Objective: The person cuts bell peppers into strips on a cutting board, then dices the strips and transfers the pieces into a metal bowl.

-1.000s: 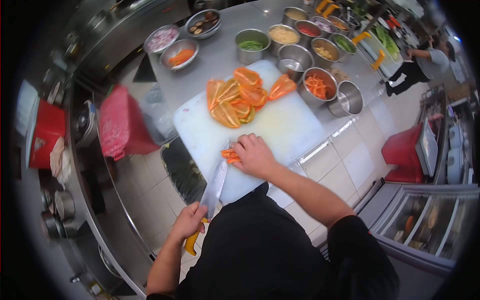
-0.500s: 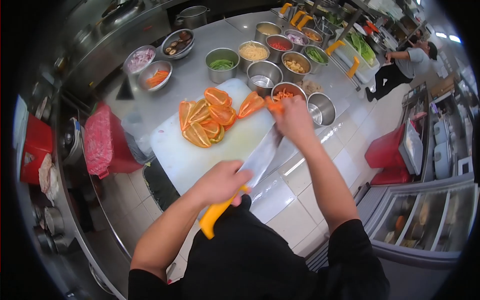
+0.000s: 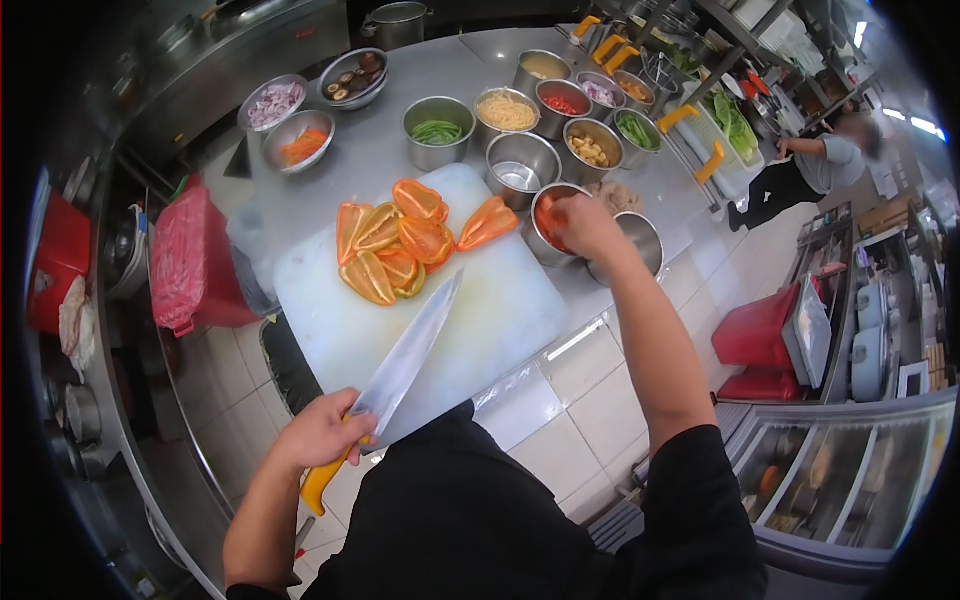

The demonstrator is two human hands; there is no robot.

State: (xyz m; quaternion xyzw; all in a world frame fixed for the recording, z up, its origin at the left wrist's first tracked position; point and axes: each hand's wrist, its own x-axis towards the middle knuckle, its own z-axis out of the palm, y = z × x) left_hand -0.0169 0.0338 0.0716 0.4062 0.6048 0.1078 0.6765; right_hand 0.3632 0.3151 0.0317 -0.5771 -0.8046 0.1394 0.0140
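Steel desk (image 3: 400, 180): my right hand (image 3: 585, 225), closed, drops pepper strips into the bowl (image 3: 545, 245); my left hand (image 3: 325, 435) grips the knife (image 3: 405, 360); next, another pepper half (image 3: 370, 280).

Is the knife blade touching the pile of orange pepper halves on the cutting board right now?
Apart. In the head view, the knife tip ends short of the pepper halves, with bare white cutting board between them.

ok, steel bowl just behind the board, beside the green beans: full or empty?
Empty. The steel bowl shows only bare shiny metal inside, unlike the filled bowls around it.
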